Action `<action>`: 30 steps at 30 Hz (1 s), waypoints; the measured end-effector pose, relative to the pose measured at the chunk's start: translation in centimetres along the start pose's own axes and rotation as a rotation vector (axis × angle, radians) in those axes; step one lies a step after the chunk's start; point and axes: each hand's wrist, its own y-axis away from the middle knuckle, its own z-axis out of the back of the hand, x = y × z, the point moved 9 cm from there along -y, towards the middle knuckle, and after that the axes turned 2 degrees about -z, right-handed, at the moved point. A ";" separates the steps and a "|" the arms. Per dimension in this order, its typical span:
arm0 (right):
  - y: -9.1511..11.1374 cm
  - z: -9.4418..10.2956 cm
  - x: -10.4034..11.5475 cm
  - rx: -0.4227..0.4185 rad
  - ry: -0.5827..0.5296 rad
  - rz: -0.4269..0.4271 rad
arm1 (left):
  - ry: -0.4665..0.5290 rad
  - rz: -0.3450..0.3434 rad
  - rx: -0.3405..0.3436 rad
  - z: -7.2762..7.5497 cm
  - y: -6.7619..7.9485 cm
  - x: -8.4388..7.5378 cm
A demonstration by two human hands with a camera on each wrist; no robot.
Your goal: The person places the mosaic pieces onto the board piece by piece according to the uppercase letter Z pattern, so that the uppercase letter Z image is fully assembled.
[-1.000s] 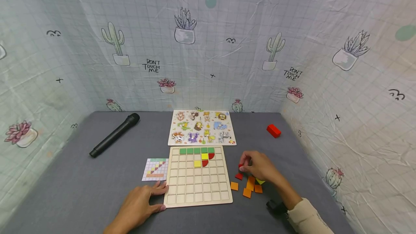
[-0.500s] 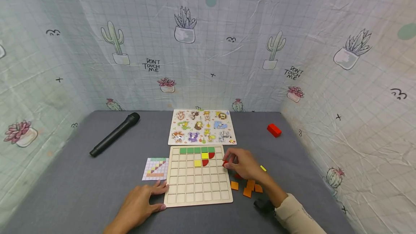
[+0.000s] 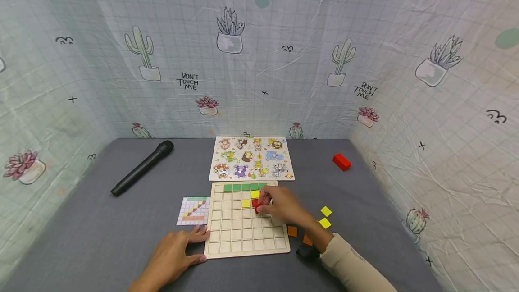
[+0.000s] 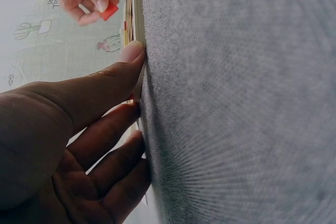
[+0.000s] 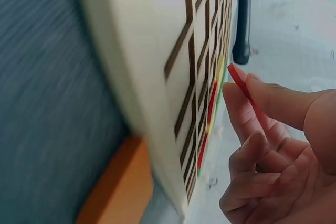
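Note:
My right hand (image 3: 281,206) pinches a thin red tile (image 5: 243,85) between thumb and fingertips, over the upper middle of the wooden grid board (image 3: 239,233). In the right wrist view this tile is tilted and apart from the board's face. Several green tiles (image 3: 241,188) line the board's top row. Below them sit yellow tiles (image 3: 246,203) and a red tile (image 3: 254,202), partly covered by the right hand. My left hand (image 3: 174,249) rests at the board's lower left corner, its thumb (image 4: 133,52) touching the edge and its fingers relaxed.
Loose yellow tiles (image 3: 325,211) and orange tiles (image 3: 292,231) lie right of the board. A printed pattern card (image 3: 193,211) lies to its left. Behind stands an animal puzzle board (image 3: 251,159) lying flat, with a black microphone (image 3: 142,169) at left and a red block (image 3: 342,162) at right.
My right hand has moved left from the loose tiles to over the grid board, carrying the red tile. This uncovers yellow tiles on the table. The left hand stays in place.

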 end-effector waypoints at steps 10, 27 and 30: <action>-1.4 -1.9 1.4 0.018 0.020 -0.005 | 0.005 -0.008 0.004 -0.1 0.0 0.0; -2.1 -2.7 2.6 0.007 0.095 0.011 | 0.012 -0.004 -0.018 0.1 0.1 0.1; -2.2 -2.8 2.7 -0.002 0.076 0.037 | 0.013 0.004 -0.019 0.1 0.1 0.1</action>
